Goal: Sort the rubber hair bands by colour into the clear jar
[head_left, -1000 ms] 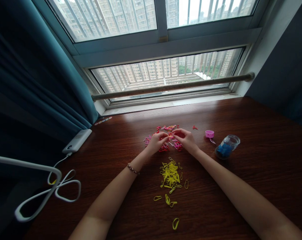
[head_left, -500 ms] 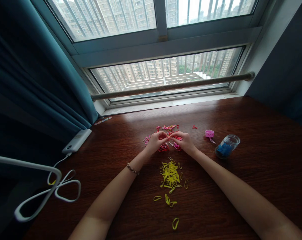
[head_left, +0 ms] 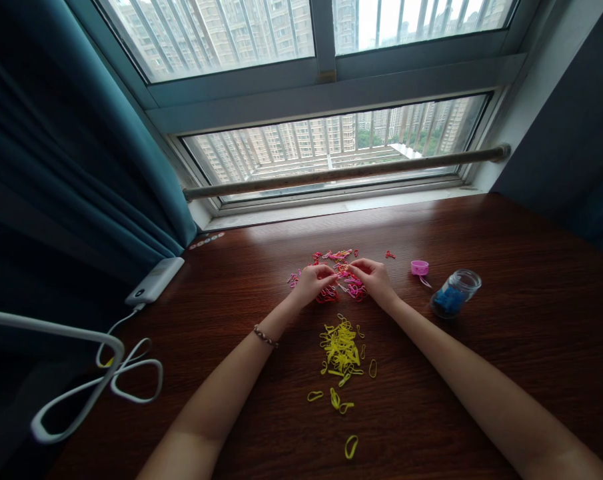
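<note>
My left hand (head_left: 311,282) and my right hand (head_left: 374,280) are over a loose pile of pink and red rubber bands (head_left: 354,288), with a small gap between their fingertips. The left thumb and forefinger are pinched together; whatever is in them is too small to make out. At the pinched right fingertips there seems to be a small orange rubber band (head_left: 344,268), partly lost against the pile. Nearer to me lies a heap of yellow rubber bands (head_left: 342,347), with several loose ones below it.
On the right, a tilted glass jar (head_left: 456,293) holds blue bands, beside a pink cap (head_left: 420,268) with a strap. A few red bands (head_left: 390,255) lie apart. A white power bank (head_left: 155,280) and its cable (head_left: 136,383) are at the left, near the curtain (head_left: 146,167).
My fingertips have come apart from where they met over the pile; the right hand has shifted slightly right. The yellow heap, jar and cap lie as before.
</note>
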A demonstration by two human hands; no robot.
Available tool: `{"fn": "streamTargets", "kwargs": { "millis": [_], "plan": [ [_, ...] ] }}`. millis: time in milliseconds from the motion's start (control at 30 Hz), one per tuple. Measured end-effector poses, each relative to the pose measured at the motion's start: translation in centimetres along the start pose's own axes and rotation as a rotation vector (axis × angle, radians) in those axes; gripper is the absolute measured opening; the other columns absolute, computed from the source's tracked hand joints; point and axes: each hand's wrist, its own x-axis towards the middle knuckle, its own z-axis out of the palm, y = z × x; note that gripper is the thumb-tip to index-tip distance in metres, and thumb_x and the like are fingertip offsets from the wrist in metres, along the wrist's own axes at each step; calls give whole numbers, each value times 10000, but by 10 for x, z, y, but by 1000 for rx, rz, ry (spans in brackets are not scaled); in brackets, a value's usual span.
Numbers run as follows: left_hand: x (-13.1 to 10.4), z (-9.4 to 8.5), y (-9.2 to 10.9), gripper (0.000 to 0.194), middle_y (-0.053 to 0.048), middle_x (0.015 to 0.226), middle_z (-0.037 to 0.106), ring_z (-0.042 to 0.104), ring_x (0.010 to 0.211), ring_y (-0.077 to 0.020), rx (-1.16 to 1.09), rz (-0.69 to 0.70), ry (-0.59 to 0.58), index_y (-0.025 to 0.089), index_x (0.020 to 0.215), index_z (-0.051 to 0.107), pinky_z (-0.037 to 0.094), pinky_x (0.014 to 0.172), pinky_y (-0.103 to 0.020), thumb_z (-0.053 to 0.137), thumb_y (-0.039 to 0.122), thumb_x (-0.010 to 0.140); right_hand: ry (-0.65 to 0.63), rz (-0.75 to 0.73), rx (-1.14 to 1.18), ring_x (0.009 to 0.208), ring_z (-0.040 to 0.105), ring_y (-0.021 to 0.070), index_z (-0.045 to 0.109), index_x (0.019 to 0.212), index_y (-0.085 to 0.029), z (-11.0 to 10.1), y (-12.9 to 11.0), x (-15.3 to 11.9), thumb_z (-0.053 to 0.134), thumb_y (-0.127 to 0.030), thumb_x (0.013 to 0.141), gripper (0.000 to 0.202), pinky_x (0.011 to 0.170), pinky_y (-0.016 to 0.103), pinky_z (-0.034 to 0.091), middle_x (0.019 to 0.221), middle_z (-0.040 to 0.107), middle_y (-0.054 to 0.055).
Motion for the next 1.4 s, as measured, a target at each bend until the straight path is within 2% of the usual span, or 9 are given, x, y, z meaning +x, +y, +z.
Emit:
{"fn": "streamTargets", "kwargs": {
  "millis": [100, 333, 400, 533, 600, 767, 900, 1100, 1400],
  "plan": [
    [2, -7, -9, 313, -33, 643, 642, 546, 575, -124, 177, -3, 79, 126, 738, 656, 409, 547, -217, 502, 395, 775, -118, 40, 87, 623, 598, 147, 654, 763, -145, -3, -7, 0, 625, -398, 677, 269, 568, 240, 469, 709, 665, 45],
    [2, -20, -28, 263, -99, 822, 615, 521, 815, -219, 751, 20, 430, 153, 914, 642, 399, 736, -322, 424, 267, 819, -895, 77, 8, 430, 494, 75, 698, 770, -145, -4, -23, -6, 660, -386, 633, 280, 407, 180, 384, 582, 634, -3],
    [2, -20, -30, 300, -121, 973, 580, 479, 941, -254, 829, 49, 476, 159, 1059, 579, 383, 818, -365, 437, 208, 799, -849, 28, -66, 440, 519, 88, 696, 824, -156, -2, -19, -3, 631, -386, 668, 286, 425, 190, 411, 609, 651, 2],
    [1, -15, -30, 351, -101, 1192, 494, 360, 1141, -269, 842, 147, 406, 179, 1144, 509, 297, 954, -421, 422, 168, 804, -315, -216, -369, 741, 615, 167, 677, 868, -182, 3, 0, 20, 523, -279, 783, 201, 694, 288, 482, 824, 682, 52],
    [1, -13, -30, 341, -83, 1238, 477, 299, 1205, -268, 835, 199, 347, 183, 1151, 503, 228, 1002, -446, 412, 186, 822, -195, -293, -543, 949, 572, 196, 639, 978, -194, 8, 11, 31, 483, -219, 808, 232, 846, 351, 434, 997, 648, 81],
    [-2, -10, -25, 360, -49, 1293, 450, 188, 1288, -258, 806, 242, 257, 213, 1205, 463, 66, 1039, -508, 363, 224, 859, -227, -317, -686, 1164, 419, 286, 603, 1058, -207, 21, 29, 40, 562, -223, 757, 304, 965, 533, 269, 1164, 567, 107],
    [-3, -10, -22, 393, -27, 1304, 446, 131, 1314, -237, 783, 260, 153, 252, 1247, 417, -14, 1030, -536, 358, 225, 859, -370, -375, -544, 1025, 550, 213, 664, 910, -235, 18, 28, 40, 494, -210, 796, 206, 897, 400, 400, 975, 665, 41],
    [0, -9, -27, 375, -69, 1132, 594, 234, 1287, -214, 762, 191, 101, 201, 1230, 432, -53, 1015, -557, 328, 263, 875, -40, -283, -506, 863, 614, 200, 655, 941, -185, -3, 29, 51, 431, -210, 811, 260, 789, 332, 464, 918, 673, 68],
    [0, -11, -29, 233, -36, 1008, 646, 408, 1169, -206, 747, 200, 217, 213, 964, 585, -27, 1027, -540, 378, 252, 863, -293, -303, -783, 1222, 341, 258, 586, 1093, -260, 5, 41, 46, 441, -158, 805, 338, 982, 538, 233, 1210, 541, 32]
  ]
}}
